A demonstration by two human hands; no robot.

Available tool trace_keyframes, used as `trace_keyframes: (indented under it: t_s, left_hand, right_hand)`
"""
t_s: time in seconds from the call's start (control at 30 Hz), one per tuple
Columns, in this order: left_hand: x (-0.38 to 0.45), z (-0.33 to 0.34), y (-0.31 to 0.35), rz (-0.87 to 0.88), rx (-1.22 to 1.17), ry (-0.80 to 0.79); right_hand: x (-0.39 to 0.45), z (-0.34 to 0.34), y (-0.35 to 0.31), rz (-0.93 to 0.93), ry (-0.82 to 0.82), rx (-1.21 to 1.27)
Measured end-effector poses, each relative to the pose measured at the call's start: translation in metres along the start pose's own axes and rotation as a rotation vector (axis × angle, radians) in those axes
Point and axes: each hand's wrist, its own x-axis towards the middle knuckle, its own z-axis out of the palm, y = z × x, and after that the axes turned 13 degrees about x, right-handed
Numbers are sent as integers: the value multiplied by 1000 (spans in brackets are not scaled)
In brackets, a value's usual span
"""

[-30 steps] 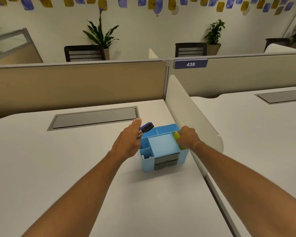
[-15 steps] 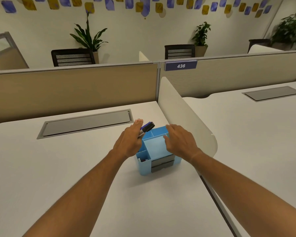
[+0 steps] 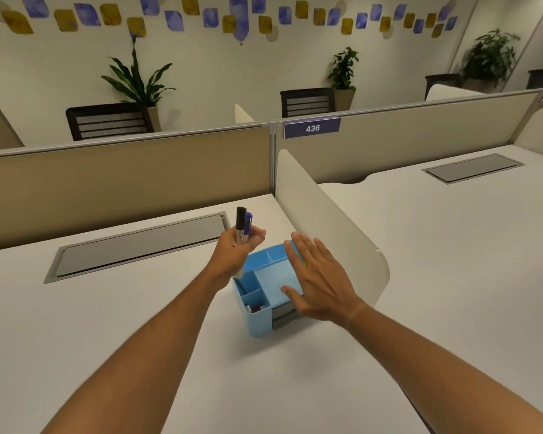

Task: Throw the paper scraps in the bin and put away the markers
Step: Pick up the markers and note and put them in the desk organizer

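On the far left of the white tabletop (image 3: 76, 339) there is a flat grey lid (image 3: 138, 245) set into the top. Next comes the left hand (image 3: 237, 253). Its fingers (image 3: 257, 239) are curled tight around two markers (image 3: 242, 227), one with a black cap and one with a blue cap. The markers stand almost straight up, caps on top. Their low ends sit just over the left back slot of the blue box (image 3: 257, 324).

The box stands on the tabletop, near the white divider (image 3: 326, 220). It has many small slots. Some small things lie in the front left slot, too small to tell what they are. A grey drawer (image 3: 282, 316) is in its front side.

The right hand (image 3: 320, 283) is flat and wide open above the right side of the box. It has nothing in it. I cannot tell if it touches the box. A bit of green shows under its fingers.
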Motion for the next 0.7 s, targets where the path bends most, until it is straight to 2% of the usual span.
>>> trace_keyframes:
  t_s: [0.2, 0.4, 0.7]
  left_hand:
    - [25, 7, -16, -61, -153, -42]
    - [49, 15, -14, -2, -261, -119]
    - [64, 19, -34, -23, -219, -175]
  right_hand:
    - [-4, 0, 5, 38, 33, 42]
    - [-1, 4, 9, 81, 40, 73]
    - [9, 7, 6, 102, 32, 95]
